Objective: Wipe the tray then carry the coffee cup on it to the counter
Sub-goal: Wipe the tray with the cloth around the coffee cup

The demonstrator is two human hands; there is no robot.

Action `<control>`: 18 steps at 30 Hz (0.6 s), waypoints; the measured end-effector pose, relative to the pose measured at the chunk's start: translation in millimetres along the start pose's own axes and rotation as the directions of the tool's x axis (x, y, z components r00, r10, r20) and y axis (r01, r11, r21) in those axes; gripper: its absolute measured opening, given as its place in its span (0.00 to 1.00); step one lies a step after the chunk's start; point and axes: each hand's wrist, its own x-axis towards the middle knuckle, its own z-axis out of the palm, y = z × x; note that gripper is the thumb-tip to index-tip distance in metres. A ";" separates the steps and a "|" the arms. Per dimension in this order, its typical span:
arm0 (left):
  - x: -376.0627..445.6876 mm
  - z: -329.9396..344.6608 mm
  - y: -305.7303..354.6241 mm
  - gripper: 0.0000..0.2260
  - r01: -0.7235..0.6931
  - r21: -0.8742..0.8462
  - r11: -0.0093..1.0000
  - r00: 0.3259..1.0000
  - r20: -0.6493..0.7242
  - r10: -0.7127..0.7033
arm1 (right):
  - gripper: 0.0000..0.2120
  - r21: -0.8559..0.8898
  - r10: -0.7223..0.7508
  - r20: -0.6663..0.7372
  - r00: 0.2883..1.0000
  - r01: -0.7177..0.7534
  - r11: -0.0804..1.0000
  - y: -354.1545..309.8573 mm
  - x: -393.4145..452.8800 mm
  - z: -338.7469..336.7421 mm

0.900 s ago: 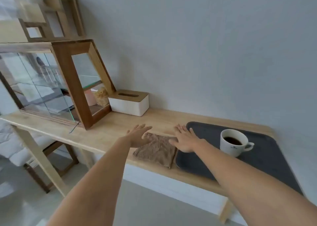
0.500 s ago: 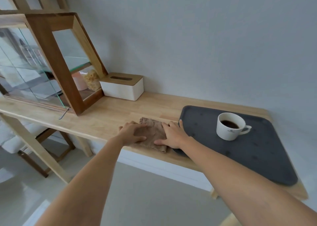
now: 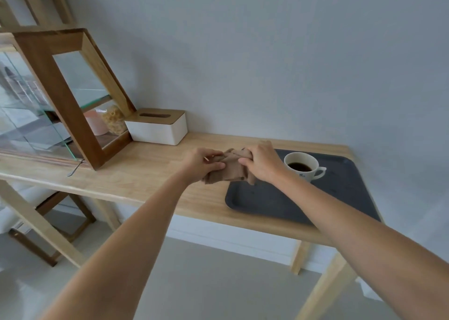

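Hands, left (image 3: 202,164) and right (image 3: 261,164), grip cloth (image 3: 230,167) above wooden table (image 3: 145,173); grey wall (image 3: 267,64) behind.

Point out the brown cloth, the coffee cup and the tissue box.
brown cloth (image 3: 230,167), head view, bunched middle between the hands
coffee cup (image 3: 302,172), head view, white front wall
tissue box (image 3: 155,132), head view, white front side

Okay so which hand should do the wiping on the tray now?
Probably the right hand. Both hands grip the brown cloth, but the right one is already over the dark tray's near-left corner, while the left hand is over bare tabletop.
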 end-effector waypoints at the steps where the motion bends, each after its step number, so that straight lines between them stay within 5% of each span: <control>1: 0.6 9.3 8.3 0.20 -0.006 -0.024 1.000 1.000 0.026 0.007 | 0.20 -0.012 0.051 0.027 0.998 -0.051 0.999 6.8 -4.2 -5.4; 6: -20.7 59.9 13.5 0.33 0.043 0.093 0.995 0.991 0.125 -0.055 | 0.10 -0.246 0.247 0.215 0.945 -0.193 0.950 32.8 -37.9 2.8; 11: -61.6 94.3 -2.1 0.58 0.121 0.043 0.992 0.972 0.197 -0.127 | 0.24 -0.121 0.001 0.297 0.955 0.036 0.992 43.1 -59.7 27.0; 18: -66.8 115.1 -8.0 0.61 0.081 0.078 0.994 0.996 0.033 -0.084 | 0.30 -0.328 0.016 0.404 0.914 0.129 0.936 51.1 -50.0 50.8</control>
